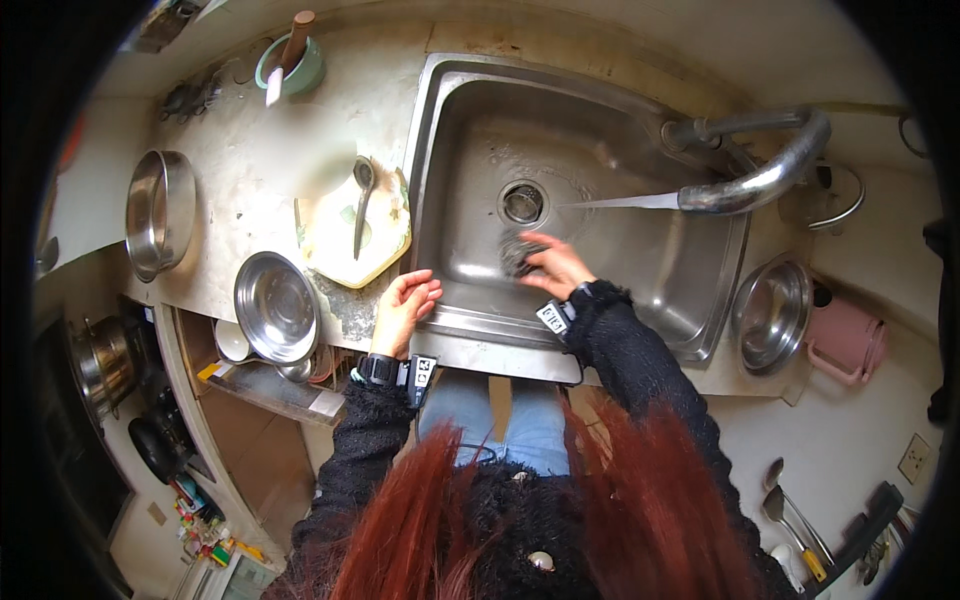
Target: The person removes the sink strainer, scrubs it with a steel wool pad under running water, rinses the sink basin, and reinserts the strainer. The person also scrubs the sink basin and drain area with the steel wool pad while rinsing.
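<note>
Over the front part of the stainless-steel sink (480, 142), my right hand (559, 266) grips a grey steel wool scrubber (514, 253). Just behind the scrubber is the round drain strainer (523, 202). Water (622, 202) runs from the curved metal faucet (750, 191) into the basin. My left hand (405, 304) is beside the sink's front left corner, its fingers loosely bent with nothing in them. Behind that hand, on the counter, a dark ladle or spoon (361, 210) lies on a pale cutting board or tray (330, 244) with a leaf pattern.
Metal basins stand on the left counter (281, 307) and farther left (176, 217). A green mortar (304, 71) holds a wooden pestle (298, 37). On the right are another metal bowl (772, 319) and a pink kettle (844, 337). Utensils (795, 532) hang at lower right.
</note>
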Demonstrator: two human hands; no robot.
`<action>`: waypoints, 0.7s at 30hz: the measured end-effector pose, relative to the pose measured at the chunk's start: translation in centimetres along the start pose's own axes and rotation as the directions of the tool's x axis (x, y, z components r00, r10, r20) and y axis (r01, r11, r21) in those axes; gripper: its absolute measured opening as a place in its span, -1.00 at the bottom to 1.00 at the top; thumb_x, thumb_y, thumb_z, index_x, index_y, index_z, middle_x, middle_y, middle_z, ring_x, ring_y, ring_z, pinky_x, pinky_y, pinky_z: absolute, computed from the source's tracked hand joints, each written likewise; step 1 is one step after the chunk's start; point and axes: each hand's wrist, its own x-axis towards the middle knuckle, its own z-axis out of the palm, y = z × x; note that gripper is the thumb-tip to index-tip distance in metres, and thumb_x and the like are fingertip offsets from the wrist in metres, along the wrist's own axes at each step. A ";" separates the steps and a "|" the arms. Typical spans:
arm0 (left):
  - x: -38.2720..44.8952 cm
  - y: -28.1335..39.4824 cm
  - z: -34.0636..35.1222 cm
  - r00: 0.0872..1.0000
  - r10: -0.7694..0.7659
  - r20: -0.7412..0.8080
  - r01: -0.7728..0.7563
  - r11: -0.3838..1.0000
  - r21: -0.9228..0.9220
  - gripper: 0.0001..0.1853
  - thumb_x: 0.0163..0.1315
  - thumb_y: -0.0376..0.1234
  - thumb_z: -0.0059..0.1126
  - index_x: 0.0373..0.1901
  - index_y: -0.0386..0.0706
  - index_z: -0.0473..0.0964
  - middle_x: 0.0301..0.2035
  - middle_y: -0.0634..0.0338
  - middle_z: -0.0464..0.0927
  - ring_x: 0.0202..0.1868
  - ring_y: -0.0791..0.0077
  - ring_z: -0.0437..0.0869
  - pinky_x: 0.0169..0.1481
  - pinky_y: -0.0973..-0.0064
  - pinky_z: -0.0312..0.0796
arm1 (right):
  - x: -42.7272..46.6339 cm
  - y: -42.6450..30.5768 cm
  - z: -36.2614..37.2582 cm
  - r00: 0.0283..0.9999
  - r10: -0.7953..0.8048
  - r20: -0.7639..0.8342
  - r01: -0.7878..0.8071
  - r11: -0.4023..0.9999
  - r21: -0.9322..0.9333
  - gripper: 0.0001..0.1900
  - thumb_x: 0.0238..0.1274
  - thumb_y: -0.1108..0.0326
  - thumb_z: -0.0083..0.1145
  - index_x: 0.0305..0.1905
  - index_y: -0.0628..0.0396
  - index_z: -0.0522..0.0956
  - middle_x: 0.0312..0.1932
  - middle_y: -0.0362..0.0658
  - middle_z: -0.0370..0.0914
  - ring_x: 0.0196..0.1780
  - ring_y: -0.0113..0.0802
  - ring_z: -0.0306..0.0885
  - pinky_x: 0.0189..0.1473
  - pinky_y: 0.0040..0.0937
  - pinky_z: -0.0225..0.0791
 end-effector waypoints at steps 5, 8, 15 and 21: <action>0.3 -0.1 -0.5 0.999 -0.025 0.027 0.026 0.999 -0.034 -0.68 0.31 -0.37 0.00 0.07 -0.26 0.36 -0.06 0.07 0.53 -0.04 0.44 0.59 0.00 0.63 0.43 | -1.2 -2.2 -4.2 0.930 -0.249 -0.271 0.368 0.604 0.707 -0.50 0.21 0.67 -0.40 0.20 -0.02 0.28 0.25 0.11 0.19 0.30 0.14 0.15 0.32 0.24 0.05; 0.6 0.2 -0.6 0.999 -0.019 0.047 0.021 0.999 -0.041 -0.70 0.30 -0.37 0.01 0.05 -0.25 0.37 -0.07 0.07 0.53 -0.03 0.43 0.59 0.00 0.61 0.44 | -1.9 -3.0 -4.2 0.917 -0.304 -0.260 0.390 0.537 0.748 -0.51 0.21 0.64 -0.40 0.20 -0.03 0.26 0.27 0.12 0.15 0.33 0.16 0.10 0.31 0.26 0.04; 1.3 0.1 -1.3 0.999 -0.033 0.032 0.033 0.999 -0.022 -0.68 0.29 -0.37 0.02 0.05 -0.27 0.37 -0.09 0.07 0.54 -0.06 0.44 0.59 -0.01 0.62 0.43 | -1.0 -2.7 0.0 0.927 -0.288 -0.239 0.368 0.590 0.719 -0.46 0.14 0.66 -0.35 0.22 -0.08 0.26 0.24 0.08 0.21 0.30 0.11 0.17 0.31 0.25 0.05; 2.2 -1.0 -2.4 0.995 -0.031 0.091 0.025 0.997 0.067 -0.67 0.29 -0.37 0.02 0.07 -0.24 0.35 -0.10 0.11 0.55 -0.09 0.52 0.59 -0.06 0.69 0.42 | 8.4 -7.6 8.7 0.826 -0.534 -0.180 0.561 0.747 0.357 -0.44 0.07 0.71 -0.24 0.22 0.04 0.32 0.15 0.01 0.30 0.16 -0.07 0.32 0.16 0.16 0.22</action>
